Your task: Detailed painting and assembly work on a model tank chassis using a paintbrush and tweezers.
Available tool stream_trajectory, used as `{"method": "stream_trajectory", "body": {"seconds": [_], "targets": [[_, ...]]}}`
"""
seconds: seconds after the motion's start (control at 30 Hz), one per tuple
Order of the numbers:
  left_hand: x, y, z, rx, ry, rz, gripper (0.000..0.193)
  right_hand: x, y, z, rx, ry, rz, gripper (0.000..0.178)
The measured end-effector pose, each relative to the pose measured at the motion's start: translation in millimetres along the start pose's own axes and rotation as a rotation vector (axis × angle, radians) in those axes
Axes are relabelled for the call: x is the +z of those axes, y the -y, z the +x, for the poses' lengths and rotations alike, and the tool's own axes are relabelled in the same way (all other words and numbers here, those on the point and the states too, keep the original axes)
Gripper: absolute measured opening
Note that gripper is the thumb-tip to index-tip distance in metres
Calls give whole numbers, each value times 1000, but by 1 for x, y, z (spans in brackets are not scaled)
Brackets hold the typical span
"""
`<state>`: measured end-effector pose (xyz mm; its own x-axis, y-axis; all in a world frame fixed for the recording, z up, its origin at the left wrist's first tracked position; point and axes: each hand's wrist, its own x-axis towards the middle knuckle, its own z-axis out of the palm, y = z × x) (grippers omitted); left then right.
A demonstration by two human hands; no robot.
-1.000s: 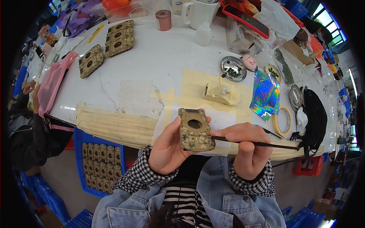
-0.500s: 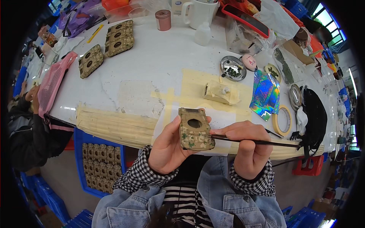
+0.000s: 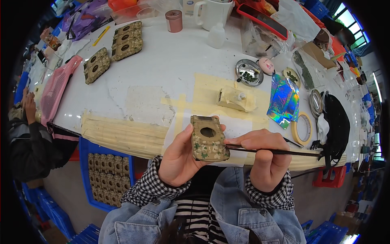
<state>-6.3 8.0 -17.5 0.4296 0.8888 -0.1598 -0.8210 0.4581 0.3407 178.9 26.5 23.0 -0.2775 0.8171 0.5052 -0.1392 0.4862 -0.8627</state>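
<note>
My left hand holds a small camouflage-patterned case with a round hole in its upper half, gripping it by its sides. From the right, a pair of dark, slim tweezers reaches the case's right edge, below the hole. My right hand pinches them between thumb and fingers. Whether the tips hold anything is too small to make out. Beyond the case stands a small block wrapped in masking tape. A round metal dish with dark green bits lies farther right.
Several more camouflage cases lie at the back left. A blue tray of similar cases is below the table edge. Iridescent packets, a masking tape roll and a black bag lie right. Another person sits left, near a pink basket.
My hands, the case and the tweezers look almost unmoved. At the left, the other person's hand has shifted upward.
</note>
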Motion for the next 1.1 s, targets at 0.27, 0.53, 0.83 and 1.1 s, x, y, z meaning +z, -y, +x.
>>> {"method": "stream_trajectory", "body": {"seconds": [0.27, 0.53, 0.83, 1.1], "targets": [[-1, 1, 0, 8, 9, 3, 58, 0, 1, 0, 4, -3, -33, 21], [-1, 1, 0, 4, 0, -2, 58, 1, 0, -1, 12, -15, 0, 22], [0, 1, 0, 5, -8, 9, 58, 1, 5, 3, 7, 27, -121, 32], [-1, 1, 0, 3, 1, 7, 58, -1, 0, 1, 7, 9, -4, 22]]}}
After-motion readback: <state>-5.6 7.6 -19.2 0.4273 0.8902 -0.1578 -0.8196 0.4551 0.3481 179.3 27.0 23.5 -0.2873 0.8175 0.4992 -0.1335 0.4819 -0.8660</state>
